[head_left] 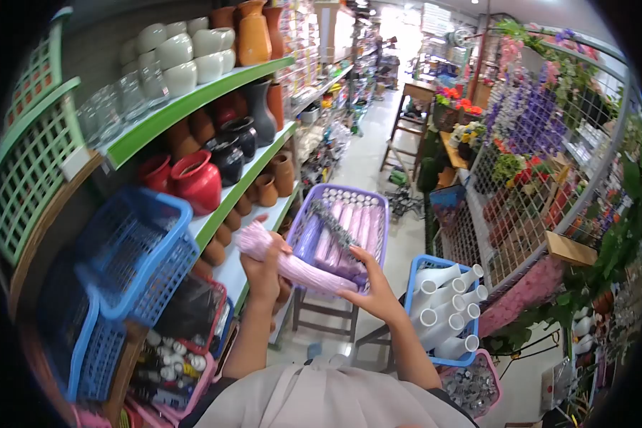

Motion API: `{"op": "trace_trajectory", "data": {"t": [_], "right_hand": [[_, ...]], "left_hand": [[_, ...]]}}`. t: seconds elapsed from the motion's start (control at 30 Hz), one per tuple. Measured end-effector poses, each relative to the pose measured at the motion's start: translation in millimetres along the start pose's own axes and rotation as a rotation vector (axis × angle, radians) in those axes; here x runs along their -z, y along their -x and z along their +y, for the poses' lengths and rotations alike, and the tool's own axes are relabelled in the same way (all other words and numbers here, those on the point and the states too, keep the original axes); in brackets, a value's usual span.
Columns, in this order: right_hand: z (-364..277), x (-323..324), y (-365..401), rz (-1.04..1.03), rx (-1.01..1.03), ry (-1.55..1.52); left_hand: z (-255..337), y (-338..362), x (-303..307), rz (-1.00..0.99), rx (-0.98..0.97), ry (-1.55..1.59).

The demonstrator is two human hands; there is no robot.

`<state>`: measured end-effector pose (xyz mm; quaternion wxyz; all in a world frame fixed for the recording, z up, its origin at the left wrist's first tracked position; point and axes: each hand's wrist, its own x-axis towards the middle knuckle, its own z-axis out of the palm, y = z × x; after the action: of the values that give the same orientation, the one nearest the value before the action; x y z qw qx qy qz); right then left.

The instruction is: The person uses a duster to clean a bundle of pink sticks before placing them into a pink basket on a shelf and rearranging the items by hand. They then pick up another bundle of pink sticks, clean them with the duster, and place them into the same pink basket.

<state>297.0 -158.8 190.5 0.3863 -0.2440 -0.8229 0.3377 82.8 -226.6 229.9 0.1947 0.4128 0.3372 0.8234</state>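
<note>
A pale pink bundle of thin strands (303, 272) lies slantwise between my hands, in front of a purple basket (386, 214). My left hand (262, 269) is closed around its upper left part, below the flared end. At the lower right end, my right hand (375, 289) has its thumb against the bundle and its fingers on the far side, close to the basket's contents. Inside the basket are several wrapped pink bundles (347, 222), a blue-purple bundle (309, 239) and a grey tinsel-like strand (333, 222). The basket rests on a dark stool (326, 312).
On the left, shelves (192, 93) carry white pots, a red vase (196, 182) and dark vases. Blue baskets (139, 250) stand lower left. To my right, a blue basket (415, 265) holds several white vases (446, 317), beside a wire rack (510, 214) with artificial flowers. An aisle (360, 153) runs ahead.
</note>
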Motion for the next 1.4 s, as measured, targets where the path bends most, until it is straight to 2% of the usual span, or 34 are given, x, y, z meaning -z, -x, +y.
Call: {"op": "trace_trajectory", "data": {"t": [0.03,0.1,0.27,0.37,0.4,0.57,0.63,0.67,0.73,0.77,0.8,0.83,0.87,0.9,0.97,1.03,1.1,1.2,1.23,1.27,1.3,1.33,1.4], "right_hand": [[-5,-9,11,0.003,0.008,0.023],[-11,-25,25,-0.135,-0.013,-0.009],[-54,-64,30,-0.362,0.068,-0.305],[-80,-95,24,-0.444,0.199,-0.347],[-102,-117,20,-0.535,0.241,-0.41],[-147,-174,24,-0.677,0.357,-0.627],[-167,-193,31,-0.782,0.266,-0.757],[-176,-203,36,-0.807,0.286,-0.767],[-195,-226,47,-0.841,0.208,-0.966],[-208,-237,52,-0.809,0.286,-0.966],[-224,-248,60,-0.76,0.217,-0.984],[-242,-256,68,-0.709,0.144,-0.997],[-257,-267,72,-0.661,0.11,-1.01],[-278,-275,78,-0.601,0.138,-1.058],[-308,-293,84,-0.535,0.25,-1.047],[-340,-308,91,-0.441,0.382,-1.009],[-373,-322,99,-0.34,0.5,-0.956],[-420,-334,109,-0.167,0.707,-0.786],[-436,-337,113,-0.126,0.764,-0.738],[-450,-343,117,-0.123,0.764,-0.74],[-464,-348,120,-0.058,0.856,-0.686],[-477,-353,122,0.007,0.948,-0.627],[-501,-363,126,0.025,0.992,-0.595]], "left_hand": [[15,5,5,0.098,0.039,0.093],[41,19,22,0.225,0.05,0.208],[114,55,72,0.439,0.001,0.232],[164,82,105,0.541,-0.109,0.219],[198,101,124,0.602,-0.183,0.138],[277,144,159,0.694,-0.35,0.061],[308,160,172,0.734,-0.434,0.061],[323,168,178,0.754,-0.474,0.058],[355,187,195,0.734,-0.521,0.011],[373,196,202,0.701,-0.537,-0.022],[390,208,206,0.898,-0.429,-0.054],[408,216,211,0.905,-0.44,-0.068],[426,223,218,0.824,-0.423,-0.137],[443,232,225,0.742,-0.405,-0.203],[470,263,257,0.757,-0.405,-0.251],[494,288,280,0.868,-0.404,-0.577],[515,308,288,0.926,-0.415,-0.647],[533,336,321,0.939,-0.483,-1.255],[539,344,332,0.936,-0.486,-1.259],[546,349,333,0.921,-0.455,-1.564],[553,352,335,0.891,-0.414,-1.865],[555,350,338,0.886,-0.507,-1.959],[558,351,356,0.859,-0.485,-2.049]]}}
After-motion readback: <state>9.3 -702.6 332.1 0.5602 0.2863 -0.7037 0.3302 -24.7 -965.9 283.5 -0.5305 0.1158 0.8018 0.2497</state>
